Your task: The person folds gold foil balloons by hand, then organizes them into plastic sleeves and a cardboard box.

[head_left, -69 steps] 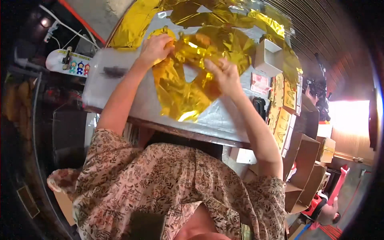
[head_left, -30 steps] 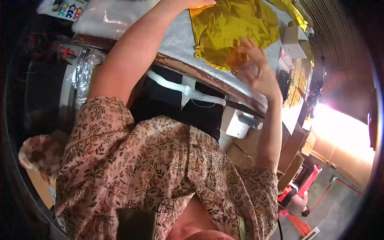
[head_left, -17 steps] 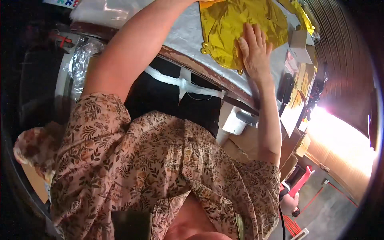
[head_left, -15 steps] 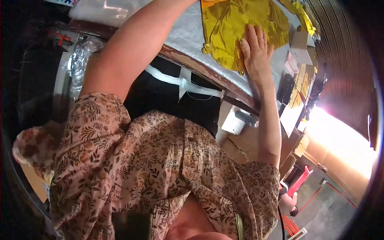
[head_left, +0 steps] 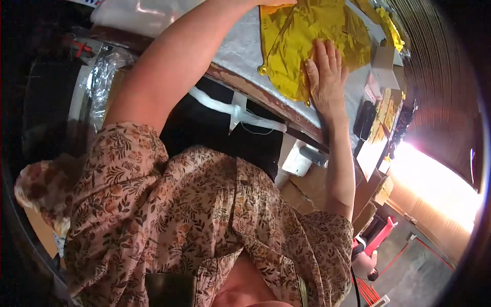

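Observation:
A flat, wrinkled gold foil balloon (head_left: pixel 286 56) with small round tabs at its corners lies on the silvery-grey table surface (head_left: pixel 238 48). My right hand (head_left: pixel 328 77) rests palm down on its near right part, fingers stretched out and pressing on the foil. At the upper frame edge my left hand (head_left: pixel 276 2) touches the far left part of the foil. Most of that hand is cut off, so its grip is hidden.
Clear plastic sheets (head_left: pixel 135 18) lie at the table's left. A small open carton (head_left: pixel 386 66) and a black object (head_left: pixel 364 120) stand along the right side. The worn wooden table edge (head_left: pixel 245 92) runs before me. Another person (head_left: pixel 365 263) is far off at lower right.
The table and foil sit slightly lower in the view, and a little more of my left hand shows. My right hand stays flat on the foil.

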Demonstrator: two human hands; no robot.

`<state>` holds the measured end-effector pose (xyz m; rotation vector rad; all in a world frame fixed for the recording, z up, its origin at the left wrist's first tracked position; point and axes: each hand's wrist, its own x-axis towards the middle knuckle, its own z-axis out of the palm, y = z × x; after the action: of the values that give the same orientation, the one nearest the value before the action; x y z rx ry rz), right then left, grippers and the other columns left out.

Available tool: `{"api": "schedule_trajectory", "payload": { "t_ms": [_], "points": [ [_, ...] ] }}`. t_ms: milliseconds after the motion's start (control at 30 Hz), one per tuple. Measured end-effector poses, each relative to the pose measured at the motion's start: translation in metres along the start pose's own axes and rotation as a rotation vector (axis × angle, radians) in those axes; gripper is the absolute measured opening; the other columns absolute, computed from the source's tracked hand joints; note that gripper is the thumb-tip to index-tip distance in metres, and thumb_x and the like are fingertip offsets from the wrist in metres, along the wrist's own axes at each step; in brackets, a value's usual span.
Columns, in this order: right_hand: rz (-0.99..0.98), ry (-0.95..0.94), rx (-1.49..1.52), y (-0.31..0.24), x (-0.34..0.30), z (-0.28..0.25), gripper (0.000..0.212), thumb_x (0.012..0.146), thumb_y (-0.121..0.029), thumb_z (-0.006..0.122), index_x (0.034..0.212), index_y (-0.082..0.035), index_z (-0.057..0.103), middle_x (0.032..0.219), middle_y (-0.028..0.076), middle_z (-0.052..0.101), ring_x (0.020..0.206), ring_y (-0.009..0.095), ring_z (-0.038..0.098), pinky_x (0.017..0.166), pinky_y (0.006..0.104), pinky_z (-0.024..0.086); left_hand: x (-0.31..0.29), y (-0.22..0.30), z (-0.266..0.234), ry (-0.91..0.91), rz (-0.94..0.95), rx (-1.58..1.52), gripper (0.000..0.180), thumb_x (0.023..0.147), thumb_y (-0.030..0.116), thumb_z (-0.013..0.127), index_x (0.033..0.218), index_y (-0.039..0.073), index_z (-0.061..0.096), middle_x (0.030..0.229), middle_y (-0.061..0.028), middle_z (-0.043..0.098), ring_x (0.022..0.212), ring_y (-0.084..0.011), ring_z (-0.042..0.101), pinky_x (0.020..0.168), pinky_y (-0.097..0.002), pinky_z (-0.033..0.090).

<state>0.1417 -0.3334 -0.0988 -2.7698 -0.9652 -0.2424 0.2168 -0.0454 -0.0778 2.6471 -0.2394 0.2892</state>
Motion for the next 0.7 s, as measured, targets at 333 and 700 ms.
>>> {"api": "schedule_trajectory", "payload": {
  "t_ms": [333,700],
  "points": [
    [0.048,-0.02,-0.02,-0.008,0.001,-0.002,0.062,0.105,-0.045,0.052,0.157,-0.016,0.039,0.164,0.019,0.032,0.15,0.046,0.028,0.118,0.0697,0.019,-0.008,0.004,-0.006,0.072,0.06,0.007,0.039,0.088,0.035,0.075,0.116,0.008,0.073,0.124,-0.0108,0.066,0.123,-0.0345,0.056,0.102,-0.0551,0.04],
    [0.057,-0.007,-0.016,-0.011,0.0,-0.004,0.061,0.105,-0.046,0.052,0.157,-0.017,0.041,0.163,0.018,0.034,0.149,0.046,0.03,0.118,0.0695,0.019,0.006,-0.005,0.026,0.182,0.321,-0.223,0.037,0.091,0.031,0.073,0.116,0.004,0.073,0.122,-0.0128,0.069,0.116,-0.0341,0.061,0.1,-0.0456,0.049]
  ]
}}
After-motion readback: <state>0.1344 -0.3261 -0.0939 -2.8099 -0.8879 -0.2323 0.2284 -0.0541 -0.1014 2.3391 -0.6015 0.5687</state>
